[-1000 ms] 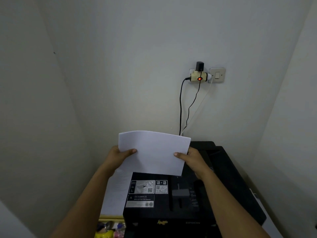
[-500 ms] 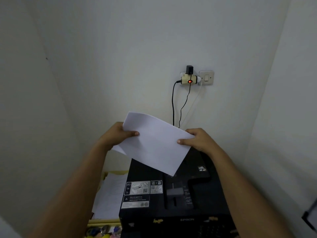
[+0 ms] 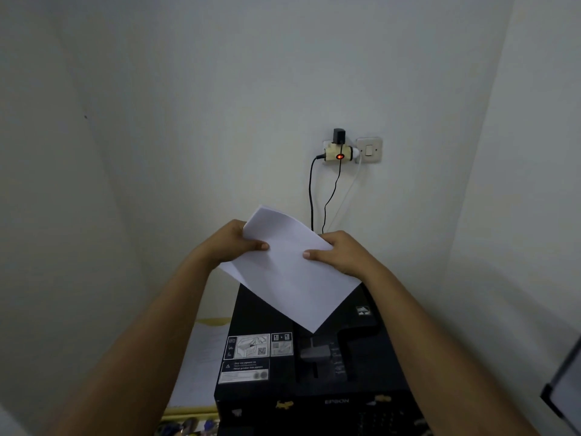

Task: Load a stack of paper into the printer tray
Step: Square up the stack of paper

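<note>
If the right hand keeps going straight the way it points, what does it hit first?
Probably the black cables hanging from the wall adapter, then the wall, though depth is unclear. The right hand holds the paper stack.

Bare forearms, hands (image 3: 232, 243) (no sleeves)

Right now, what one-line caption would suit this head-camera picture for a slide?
Both hands, left hand and right hand, hold a tilted paper stack above a black Epson printer.

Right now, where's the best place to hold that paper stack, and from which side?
By its two opposite side edges, as the left hand and right hand do. The paper stack hangs tilted, a corner pointing down, so two-sided pinches likely keep it flat.
</note>
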Demonstrator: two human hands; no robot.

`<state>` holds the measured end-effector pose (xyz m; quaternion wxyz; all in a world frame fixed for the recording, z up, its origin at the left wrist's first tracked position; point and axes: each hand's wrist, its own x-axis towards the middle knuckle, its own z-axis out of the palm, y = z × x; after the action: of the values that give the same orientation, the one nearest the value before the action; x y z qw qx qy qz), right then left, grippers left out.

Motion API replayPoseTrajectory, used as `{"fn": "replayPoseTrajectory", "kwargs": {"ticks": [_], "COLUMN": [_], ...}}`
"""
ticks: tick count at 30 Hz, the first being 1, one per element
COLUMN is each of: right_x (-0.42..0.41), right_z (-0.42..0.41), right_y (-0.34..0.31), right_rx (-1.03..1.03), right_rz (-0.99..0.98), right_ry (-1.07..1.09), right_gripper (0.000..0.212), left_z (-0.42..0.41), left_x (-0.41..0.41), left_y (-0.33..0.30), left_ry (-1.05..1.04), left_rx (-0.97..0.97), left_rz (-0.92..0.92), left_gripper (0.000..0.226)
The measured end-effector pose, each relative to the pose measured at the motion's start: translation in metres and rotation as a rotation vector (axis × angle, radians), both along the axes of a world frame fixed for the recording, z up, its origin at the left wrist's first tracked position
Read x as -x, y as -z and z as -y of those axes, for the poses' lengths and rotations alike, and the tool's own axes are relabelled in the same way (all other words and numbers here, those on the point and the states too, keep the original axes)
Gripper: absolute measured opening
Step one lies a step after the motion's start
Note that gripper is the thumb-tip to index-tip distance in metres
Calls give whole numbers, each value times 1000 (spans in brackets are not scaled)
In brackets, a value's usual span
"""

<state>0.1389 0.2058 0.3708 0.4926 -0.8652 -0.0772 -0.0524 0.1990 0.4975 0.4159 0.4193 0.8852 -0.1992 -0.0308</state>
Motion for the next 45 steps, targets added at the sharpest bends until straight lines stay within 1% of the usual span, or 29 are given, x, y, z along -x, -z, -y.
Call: {"fn": "replayPoseTrajectory", "kwargs": {"ticks": [4,8,10,12,15,16,19,22,24,26,31,32,35,38,40,43,45], "right_x": [6,13,17,20,23,23,22,21,22,23,29,31,40,52,64,84,100], "right_z": [2,9,16,23,29,29,28,21,15,12,17,18,22,24,25,28,30], "right_y": [2,6,9,11,15,16,22,29,35,40,52,54,60,70,76,86,94], "right_rx": [-75,-144,-211,-290,-408,-440,-534,-599,-632,-653,-707,-724,-756,-767,-761,-764,-766], "right_rz": [-7,13,31,51,74,86,115,130,114,97,94,94,100,81,59,36,18], "right_ry": [-3,7,27,49,81,93,128,157,163,164,203,218,251,280,298,307,291], "right_gripper": [27,26,25,24,25,25,28,33,33,33,38,38,37,35,34,30,30], "left_z": [3,-2,-10,-18,-20,-17,2,29,46,58,71,72,76,83,90,96,99], "left_x": [2,6,5,4,7,11,23,34,39,41,45,46,48,59,67,81,93], "left_y": [2,9,14,24,42,48,62,69,70,71,65,65,72,83,92,106,115], "left_ry": [-7,-5,-14,-61,-74,-59,-17,16,8,-18,-31,-28,-1,35,7,-49,-54], "left_rx": [14,56,134,257,460,494,557,664,726,765,750,743,724,733,733,712,680], "left_rz": [13,25,2,-40,-135,-152,-190,-243,-274,-285,-285,-299,-332,-346,-350,-355,-346], "left_gripper": [31,27,29,34,50,51,45,51,53,47,34,35,54,61,62,51,56]}}
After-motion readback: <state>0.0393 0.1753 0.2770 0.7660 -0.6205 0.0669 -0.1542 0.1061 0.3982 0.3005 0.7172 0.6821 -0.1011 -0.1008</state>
